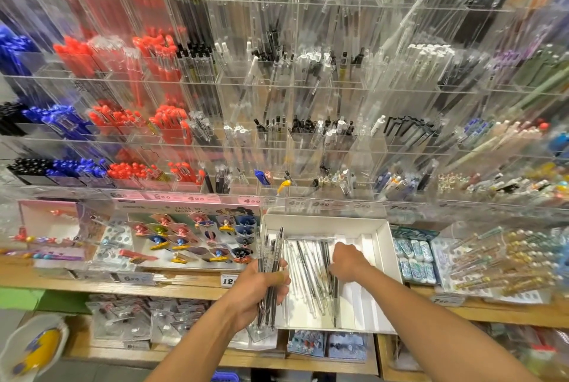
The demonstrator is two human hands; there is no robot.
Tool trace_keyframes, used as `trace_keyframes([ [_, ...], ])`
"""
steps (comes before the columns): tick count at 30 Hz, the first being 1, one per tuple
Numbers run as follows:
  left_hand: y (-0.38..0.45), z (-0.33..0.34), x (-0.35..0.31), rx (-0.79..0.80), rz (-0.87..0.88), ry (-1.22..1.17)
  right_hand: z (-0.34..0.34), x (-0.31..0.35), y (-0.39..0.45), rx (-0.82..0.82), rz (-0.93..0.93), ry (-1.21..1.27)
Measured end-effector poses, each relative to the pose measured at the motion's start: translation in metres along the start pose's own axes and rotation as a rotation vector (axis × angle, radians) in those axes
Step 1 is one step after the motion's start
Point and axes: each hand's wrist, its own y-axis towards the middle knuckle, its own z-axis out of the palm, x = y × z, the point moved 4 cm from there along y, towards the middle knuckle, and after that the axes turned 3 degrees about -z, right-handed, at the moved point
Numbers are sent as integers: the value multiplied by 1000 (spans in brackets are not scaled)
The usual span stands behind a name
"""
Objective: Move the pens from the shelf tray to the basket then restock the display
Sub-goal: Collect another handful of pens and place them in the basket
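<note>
A white cardboard tray (pixel 381 246) sits on the wooden shelf in front of me, holding several clear and black pens (pixel 308 274). My left hand (pixel 258 292) grips a bundle of clear pens (pixel 271 258) upright at the tray's left edge. My right hand (pixel 348 261) reaches down into the tray with curled fingers on the loose pens; the fingertips are hidden behind the hand. A bit of a blue basket (pixel 226 377) shows at the bottom edge, below the shelves.
An acrylic wall display (pixel 292 104) of blue, red, black and clear pens fills the upper view. Clip cards (pixel 197 237) lie left of the tray, eraser packs (pixel 415 261) and beaded pens (pixel 492 261) lie right. Packaged goods fill the lower shelf (pixel 138 320).
</note>
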Motion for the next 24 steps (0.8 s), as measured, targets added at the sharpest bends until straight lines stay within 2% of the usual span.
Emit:
trace_keyframes([
  [2,1,-1,0,-8,-4,-46,-18,-2,-9,-4,-3,108],
  [4,1,-1,-1,-17,-7,-79,-40,-8,-25,-83,13,297],
  [7,3,0,-1,-71,-17,-99,-61,-20,-55,-232,-7,826],
  [10,1,5,-1,-106,-37,-136,-55,-13,-85,-155,-67,1131],
  [14,1,18,-2,-106,-37,-184,-10,19,-112,99,-167,1230],
  [16,1,25,-1,-89,-39,-209,10,34,-122,166,-192,1225],
  [20,2,30,2,-81,-50,-226,23,50,-130,147,-239,1183],
  [24,5,29,-1,-116,-41,-241,25,57,-130,85,-277,1024],
])
